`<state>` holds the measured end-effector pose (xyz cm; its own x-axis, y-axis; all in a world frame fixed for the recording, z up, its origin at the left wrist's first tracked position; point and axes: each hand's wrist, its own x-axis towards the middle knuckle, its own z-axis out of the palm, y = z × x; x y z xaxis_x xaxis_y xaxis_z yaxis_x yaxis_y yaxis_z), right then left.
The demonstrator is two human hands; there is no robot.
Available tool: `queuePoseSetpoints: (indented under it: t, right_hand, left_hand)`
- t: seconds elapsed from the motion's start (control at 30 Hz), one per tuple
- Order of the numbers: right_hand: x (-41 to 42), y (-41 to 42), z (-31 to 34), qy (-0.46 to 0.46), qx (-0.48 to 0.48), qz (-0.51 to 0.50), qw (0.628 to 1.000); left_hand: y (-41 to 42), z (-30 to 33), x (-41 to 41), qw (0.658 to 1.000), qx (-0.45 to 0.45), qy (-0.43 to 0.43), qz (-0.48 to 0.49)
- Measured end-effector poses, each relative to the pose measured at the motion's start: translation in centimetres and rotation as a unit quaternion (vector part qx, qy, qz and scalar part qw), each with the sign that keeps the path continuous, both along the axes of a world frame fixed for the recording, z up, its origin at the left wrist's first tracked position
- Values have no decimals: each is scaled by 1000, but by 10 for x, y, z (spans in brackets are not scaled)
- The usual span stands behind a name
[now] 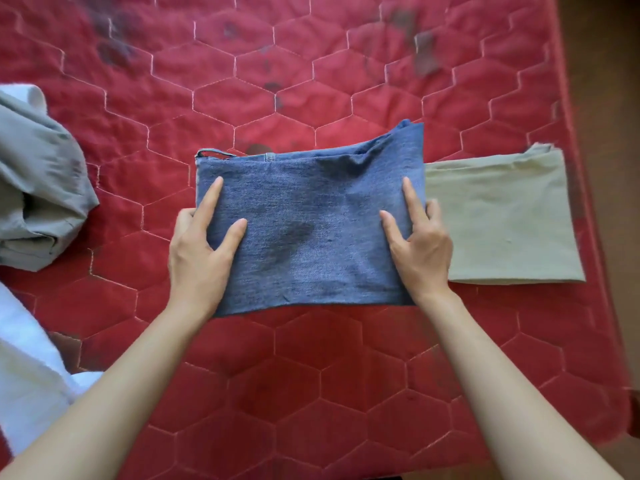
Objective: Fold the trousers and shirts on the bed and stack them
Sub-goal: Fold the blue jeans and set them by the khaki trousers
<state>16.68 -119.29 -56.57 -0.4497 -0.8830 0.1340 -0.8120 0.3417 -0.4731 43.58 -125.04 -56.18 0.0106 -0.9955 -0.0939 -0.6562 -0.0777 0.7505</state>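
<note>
Folded blue denim trousers (311,226) lay flat approx. mid-bed on the red quilted mattress (242,81), w/ waistband and a belt loop along the far edge. Left hand (201,247) gripped the trousers' left edge: index finger and thumb lay straight on top of the denim, other fingers went down past the edge, tips hidden. Right hand (419,244) mirrored that on the right edge, index and thumb on top, remaining fingers curled over the side. Both forearms reached in from the near edge of the bed.

Folded beige garment (502,220) lay just right of the denim, its left edge touching or tucked slightly under the jeans; can't tell which. It sat close to the bed's right edge.

Crumpled grey garment (41,188), unfolded, lay at the far left, well apart from the denim. White cloth (24,375) sat at the near left, partly out of frame. Dark smudges showed on the mattress's far part.
</note>
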Motion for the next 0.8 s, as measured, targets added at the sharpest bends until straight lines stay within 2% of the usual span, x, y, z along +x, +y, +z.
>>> queuePoseSetpoints:
  t: [0.23, 0.4, 0.6, 0.8]
  right_hand:
    - [-183, 16, 52, 56, -24, -7, 998]
    - [-276, 33, 59, 76, -21, -25, 997]
    - [-331, 49, 5, 35, 5, -48, 998]
    - [-340, 70, -74, -15, 147, -65, 987]
  left_hand:
    - [14, 28, -182, 998, -16, 62, -18]
    - [23, 31, -276, 995, -13, 90, -32]
    - [32, -1, -329, 997, 11, 68, -43]
    - [49, -61, -329, 996, 86, 12, -28]
